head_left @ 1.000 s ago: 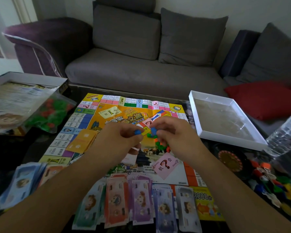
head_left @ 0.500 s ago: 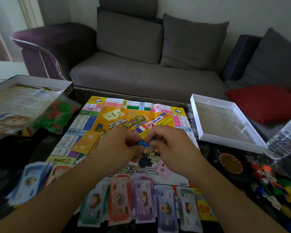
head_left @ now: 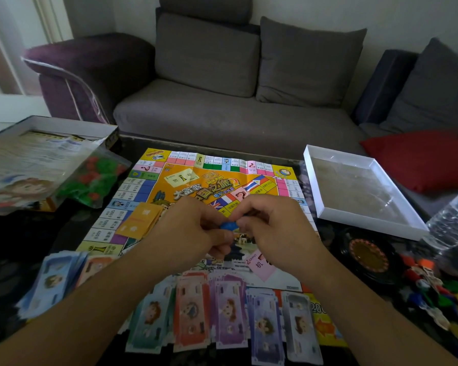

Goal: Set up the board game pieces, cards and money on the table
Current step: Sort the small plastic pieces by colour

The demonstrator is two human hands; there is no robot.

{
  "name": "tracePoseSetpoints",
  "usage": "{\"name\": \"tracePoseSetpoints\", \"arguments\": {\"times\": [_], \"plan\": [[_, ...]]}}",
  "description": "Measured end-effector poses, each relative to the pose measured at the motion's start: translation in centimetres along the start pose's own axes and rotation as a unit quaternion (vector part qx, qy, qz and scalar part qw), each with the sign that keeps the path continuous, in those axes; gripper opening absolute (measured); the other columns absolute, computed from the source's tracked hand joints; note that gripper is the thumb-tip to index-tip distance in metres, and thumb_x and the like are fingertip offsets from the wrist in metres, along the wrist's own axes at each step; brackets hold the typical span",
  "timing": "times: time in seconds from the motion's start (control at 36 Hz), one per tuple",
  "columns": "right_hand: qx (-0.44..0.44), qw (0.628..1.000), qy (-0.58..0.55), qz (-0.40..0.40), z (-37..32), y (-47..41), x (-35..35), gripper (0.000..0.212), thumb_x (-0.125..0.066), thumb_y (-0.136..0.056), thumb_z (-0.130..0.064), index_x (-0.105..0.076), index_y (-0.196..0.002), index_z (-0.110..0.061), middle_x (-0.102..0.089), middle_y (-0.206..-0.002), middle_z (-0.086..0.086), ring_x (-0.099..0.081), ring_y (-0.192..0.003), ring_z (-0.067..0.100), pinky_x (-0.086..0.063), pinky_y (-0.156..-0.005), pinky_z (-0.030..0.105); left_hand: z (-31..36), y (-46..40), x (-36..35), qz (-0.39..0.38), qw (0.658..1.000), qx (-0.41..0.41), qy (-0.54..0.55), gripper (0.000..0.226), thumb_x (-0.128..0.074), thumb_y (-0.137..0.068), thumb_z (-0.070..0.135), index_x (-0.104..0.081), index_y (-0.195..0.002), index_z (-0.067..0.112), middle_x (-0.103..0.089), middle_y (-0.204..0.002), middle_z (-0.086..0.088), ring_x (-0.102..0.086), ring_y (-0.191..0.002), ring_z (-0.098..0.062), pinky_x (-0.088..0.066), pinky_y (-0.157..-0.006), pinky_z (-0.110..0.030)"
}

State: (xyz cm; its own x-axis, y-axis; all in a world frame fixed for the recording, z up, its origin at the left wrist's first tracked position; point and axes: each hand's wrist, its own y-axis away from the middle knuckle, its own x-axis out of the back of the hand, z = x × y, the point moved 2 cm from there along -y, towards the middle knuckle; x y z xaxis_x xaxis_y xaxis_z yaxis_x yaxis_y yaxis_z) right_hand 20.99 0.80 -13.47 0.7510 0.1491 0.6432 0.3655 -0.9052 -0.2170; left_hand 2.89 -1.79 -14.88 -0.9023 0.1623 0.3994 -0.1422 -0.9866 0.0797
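Observation:
The colourful game board (head_left: 185, 180) lies unfolded on the dark table. Above its middle my left hand (head_left: 193, 233) and my right hand (head_left: 273, 231) meet, both pinching a small blue piece (head_left: 229, 225) between their fingertips. A stack of orange cards (head_left: 140, 220) sits on the board's left side. A pink card (head_left: 262, 265) shows below my right wrist. Rows of paper money (head_left: 222, 313) lie along the near edge, with a blue stack (head_left: 53, 281) further left.
A white box tray (head_left: 360, 215) stands at the right, a black spinner (head_left: 365, 254) and loose coloured pawns (head_left: 434, 286) in front of it. A plastic bottle (head_left: 452, 217) is at far right. A bag of red and green houses (head_left: 93, 180) and the box lid (head_left: 37, 159) lie left. A grey sofa stands behind.
My hands came together: two blue parts held apart a second ago are now pressed into one piece between my fingertips. The view has tilted up slightly.

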Motion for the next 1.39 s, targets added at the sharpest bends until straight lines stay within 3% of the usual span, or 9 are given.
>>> {"name": "tracePoseSetpoints", "arguments": {"times": [0.17,0.28,0.36,0.61,0.81,1.0,1.17,1.28,1.39], "plan": [[0.005,0.995,-0.094,0.024,-0.3,0.1,0.6,0.03,-0.068,-0.093,0.007,-0.082,-0.095,-0.019,-0.077,-0.093,-0.006,-0.074,-0.082,0.017,-0.063,-0.076,0.035,1.0,0.2,0.4,0.026,0.997,-0.018,0.071,0.012,-0.069,-0.098,0.014,-0.08,-0.1,0.011,-0.079,-0.081,-0.008,-0.078,-0.074,-0.023,-0.065,-0.072,-0.032],[-0.01,0.991,-0.13,0.041,-0.4,0.1,1.3,0.033,-0.065,-0.095,0.009,-0.08,-0.105,-0.018,-0.08,-0.093,-0.004,-0.077,-0.085,0.013,-0.062,-0.082,0.024,1.3,0.0,0.5,0.04,0.992,-0.011,0.123,0.012,-0.066,-0.1,0.012,-0.077,-0.105,0.014,-0.078,-0.085,-0.011,-0.077,-0.077,-0.027,-0.065,-0.071,-0.035],[-0.04,0.987,-0.149,0.052,-0.2,0.3,1.7,0.029,-0.063,-0.096,0.009,-0.078,-0.106,-0.014,-0.08,-0.083,0.001,-0.077,-0.076,0.013,-0.059,-0.074,0.019,1.4,0.1,0.4,0.036,0.99,-0.003,0.138,0.012,-0.067,-0.099,0.012,-0.075,-0.107,0.015,-0.078,-0.084,-0.012,-0.077,-0.076,-0.027,-0.064,-0.069,-0.034],[-0.05,0.995,-0.079,0.034,-0.4,0.4,0.6,0.018,-0.077,-0.092,-0.003,-0.073,-0.093,-0.021,-0.074,-0.078,-0.002,-0.075,-0.068,0.015,-0.064,-0.067,0.032,1.2,0.0,0.4,0.041,0.992,-0.018,0.119,0.011,-0.069,-0.098,0.014,-0.078,-0.105,0.014,-0.075,-0.082,-0.01,-0.075,-0.074,-0.026,-0.066,-0.071,-0.041],[-0.056,0.975,-0.206,0.056,-0.7,0.4,0.9,0.017,-0.069,-0.095,0.006,-0.074,-0.101,-0.009,-0.077,-0.084,0.007,-0.077,-0.073,0.021,-0.063,-0.066,0.03,1.0,0.0,0.6,0.044,0.982,0.013,0.186,0.013,-0.065,-0.101,0.012,-0.076,-0.106,0.008,-0.072,-0.085,-0.013,-0.072,-0.075,-0.028,-0.064,-0.069,-0.041],[-0.06,0.968,-0.233,0.071,-0.8,0.6,0.1,0.015,-0.074,-0.093,-0.001,-0.078,-0.098,-0.014,-0.078,-0.093,-0.002,-0.072,-0.078,0.016,-0.06,-0.06,0.029,1.1,0.1,-0.4,-0.007,0.935,0.077,0.345,0.022,-0.058,-0.104,0.013,-0.071,-0.112,-0.003,-0.066,-0.082,-0.011,-0.066,-0.071,-0.023,-0.058,-0.062,-0.031],[-0.042,0.964,-0.251,0.075,-0.7,0.6,0.0,0.016,-0.073,-0.093,0.001,-0.076,-0.094,-0.015,-0.077,-0.092,0.005,-0.071,-0.079,0.022,-0.06,-0.062,0.037,1.6,0.4,-1.0,-0.033,0.9,0.095,0.424,0.02,-0.057,-0.104,0.014,-0.069,-0.104,-0.002,-0.061,-0.074,-0.006,-0.06,-0.063,-0.016,-0.057,-0.06,-0.029],[-0.033,0.952,-0.294,0.075,-0.8,0.6,-0.2,0.02,-0.072,-0.092,0.005,-0.074,-0.09,-0.015,-0.078,-0.093,0.006,-0.073,-0.081,0.023,-0.056,-0.062,0.037,1.9,0.6,-1.7,-0.037,0.854,0.107,0.507,0.017,-0.056,-0.102,0.012,-0.066,-0.106,-0.001,-0.057,-0.071,-0.004,-0.055,-0.057,-0.013,-0.054,-0.054,-0.025],[-0.027,0.959,-0.271,0.08,-0.7,0.7,0.0,0.021,-0.073,-0.092,0.002,-0.076,-0.09,-0.018,-0.078,-0.093,0.004,-0.074,-0.083,0.023,-0.056,-0.063,0.036,2.0,0.8,-1.8,-0.041,0.852,0.104,0.512,0.02,-0.056,-0.102,0.013,-0.066,-0.112,-0.001,-0.056,-0.071,-0.004,-0.053,-0.057,-0.012,-0.053,-0.054,-0.024]]}}
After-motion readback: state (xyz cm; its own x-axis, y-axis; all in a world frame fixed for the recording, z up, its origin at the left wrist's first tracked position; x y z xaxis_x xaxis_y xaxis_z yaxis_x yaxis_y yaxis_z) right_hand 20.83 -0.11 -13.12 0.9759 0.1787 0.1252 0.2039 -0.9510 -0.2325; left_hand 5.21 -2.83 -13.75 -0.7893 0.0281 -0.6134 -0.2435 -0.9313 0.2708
